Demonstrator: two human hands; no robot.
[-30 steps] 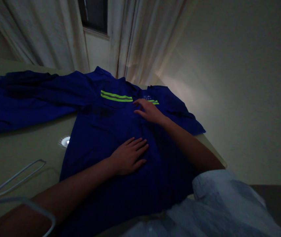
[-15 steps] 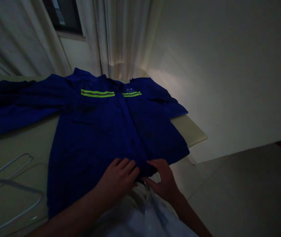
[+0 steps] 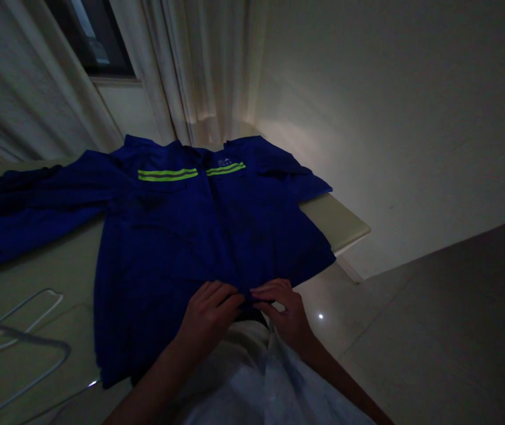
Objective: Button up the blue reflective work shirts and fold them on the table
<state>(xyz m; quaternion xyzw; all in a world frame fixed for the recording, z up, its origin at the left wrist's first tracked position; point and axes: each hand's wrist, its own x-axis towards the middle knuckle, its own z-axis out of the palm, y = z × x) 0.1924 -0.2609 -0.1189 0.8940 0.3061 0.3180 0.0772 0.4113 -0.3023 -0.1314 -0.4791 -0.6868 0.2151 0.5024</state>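
Observation:
A blue work jacket (image 3: 181,230) with neon yellow stripes across the chest lies spread front-up on a pale table (image 3: 336,221). One sleeve stretches away to the left. My left hand (image 3: 210,310) and my right hand (image 3: 281,307) meet at the jacket's bottom hem, at the table's near edge. The fingers of both hands are curled and pinch the hem where the two front panels join.
Pale wire clothes hangers (image 3: 17,348) lie on the table at the lower left. Curtains (image 3: 199,65) and a dark window (image 3: 88,35) stand behind the table. A plain wall and a tiled floor (image 3: 433,330) fill the right. My white garment (image 3: 261,383) shows at the bottom.
Both hands have come down from the jacket's chest and middle to its bottom hem. In the last half second they have drawn closer together there.

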